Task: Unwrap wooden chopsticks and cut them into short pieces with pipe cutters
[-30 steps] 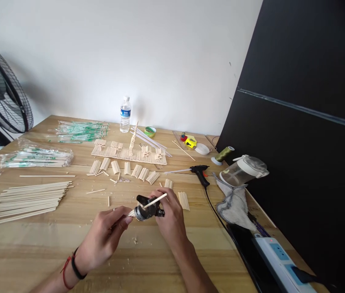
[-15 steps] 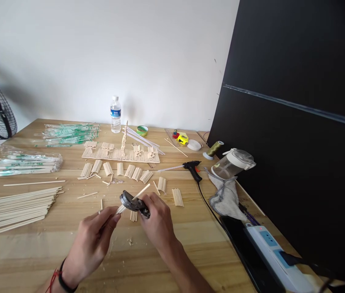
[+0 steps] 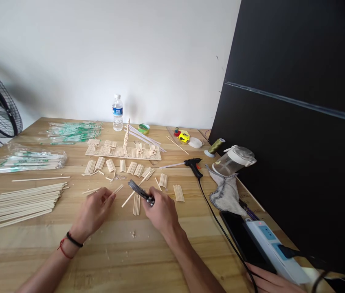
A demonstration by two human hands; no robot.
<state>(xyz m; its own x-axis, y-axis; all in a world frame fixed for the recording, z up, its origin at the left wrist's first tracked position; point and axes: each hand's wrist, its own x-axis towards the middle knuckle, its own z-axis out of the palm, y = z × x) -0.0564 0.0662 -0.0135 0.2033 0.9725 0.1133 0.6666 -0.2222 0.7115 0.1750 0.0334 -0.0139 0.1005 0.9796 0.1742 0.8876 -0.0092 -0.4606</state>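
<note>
My left hand [image 3: 94,213] pinches short wooden sticks [image 3: 117,189] between thumb and fingers, above the table. My right hand [image 3: 163,211] is wrapped round a dark metal pair of pliers [image 3: 138,189], jaws pointing up and left. A longer loose stick [image 3: 128,198] slants beneath the jaws; whether it lies flat I cannot tell. Just below the pliers is a small panel of sticks [image 3: 136,205]. Several more slatted panels [image 3: 110,165] lie in a row in front of a stick-built model [image 3: 120,152] with a tall post.
Long sticks [image 3: 22,205] and bagged sticks [image 3: 31,159] lie left. A hot glue gun [image 3: 194,167], a thread spool [image 3: 215,147], a clear jar [image 3: 235,160], a cloth [image 3: 227,193], a phone [image 3: 245,240] and a power strip [image 3: 274,248] line the right. Another person's hand [image 3: 266,280] is beside the phone.
My hands have moved apart, and the pliers are away from the sticks in my left hand. The longer stick is out of my grip. Another person's hand has appeared at bottom right.
</note>
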